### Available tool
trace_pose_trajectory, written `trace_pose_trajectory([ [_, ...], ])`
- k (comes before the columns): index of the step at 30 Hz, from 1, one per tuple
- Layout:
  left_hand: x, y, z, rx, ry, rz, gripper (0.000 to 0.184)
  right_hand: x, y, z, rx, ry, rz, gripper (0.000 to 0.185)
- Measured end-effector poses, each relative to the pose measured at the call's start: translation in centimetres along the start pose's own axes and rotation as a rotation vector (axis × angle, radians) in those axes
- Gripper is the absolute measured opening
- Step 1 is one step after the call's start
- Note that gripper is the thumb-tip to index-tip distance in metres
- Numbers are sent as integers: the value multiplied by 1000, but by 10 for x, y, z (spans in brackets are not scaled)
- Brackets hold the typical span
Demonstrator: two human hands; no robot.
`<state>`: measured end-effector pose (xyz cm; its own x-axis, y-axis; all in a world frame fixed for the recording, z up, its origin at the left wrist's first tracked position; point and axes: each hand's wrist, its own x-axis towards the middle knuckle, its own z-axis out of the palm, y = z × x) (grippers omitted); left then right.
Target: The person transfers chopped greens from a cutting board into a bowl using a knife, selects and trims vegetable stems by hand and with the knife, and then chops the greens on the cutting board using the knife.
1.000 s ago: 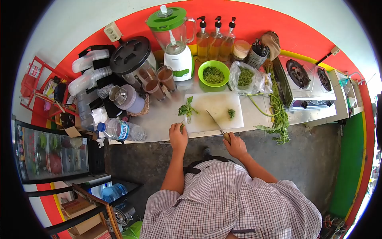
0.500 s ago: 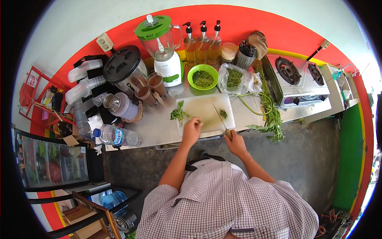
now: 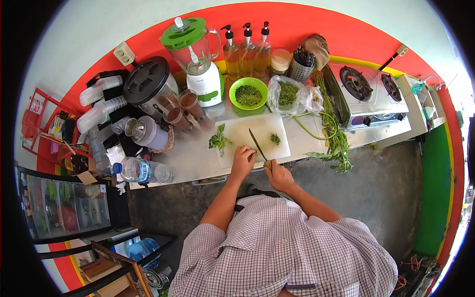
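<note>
My right hand (image 3: 279, 176) grips a knife (image 3: 257, 144) by its handle at the front edge of the white cutting board (image 3: 237, 129). The blade slants up and left across the board. Close to the left of the blade, my left hand (image 3: 243, 159) is closed with its fingers bent down near the board; whatever they hold is hidden. To the right of the knife sits a small heap of chopped greens (image 3: 275, 139). A bunch of leafy greens (image 3: 217, 140) rests on the board's left side.
Behind the board stand a green bowl (image 3: 235, 102) of chopped greens and a plastic bag (image 3: 301, 101) of greens. Long stalks (image 3: 332, 133) hang over the counter edge beside the gas stove (image 3: 363, 119). A blender (image 3: 204, 84), brown cups (image 3: 176, 118) and a water bottle (image 3: 148, 171) stand left.
The knife has swung left with my right hand, away from the chopped heap and up to my left hand. My left hand has shifted slightly right and down relative to the board.
</note>
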<state>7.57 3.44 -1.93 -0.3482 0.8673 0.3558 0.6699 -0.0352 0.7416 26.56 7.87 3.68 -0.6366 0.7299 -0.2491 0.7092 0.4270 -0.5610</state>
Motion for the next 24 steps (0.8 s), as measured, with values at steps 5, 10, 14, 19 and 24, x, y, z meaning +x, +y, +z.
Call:
trace_pose_trajectory([
  [5, 2, -4, 0, -8, 1, -47, 10, 5, -4, -1, -44, -40, -12, 45],
  [10, 0, -1, 1, -2, 17, -20, 12, 1, -14, -2, -187, -72, 2, 44],
  [14, -1, 3, -1, 30, 41, 25, 13, -6, -19, 10, -338, -87, 53, 46],
  [19, -2, 1, 2, 61, 76, 59, 13, 10, -20, 11, -383, -78, 59, 40],
  [24, -2, 0, 1, 21, 97, 62, 13, -4, -29, -2, -404, -139, 67, 41],
])
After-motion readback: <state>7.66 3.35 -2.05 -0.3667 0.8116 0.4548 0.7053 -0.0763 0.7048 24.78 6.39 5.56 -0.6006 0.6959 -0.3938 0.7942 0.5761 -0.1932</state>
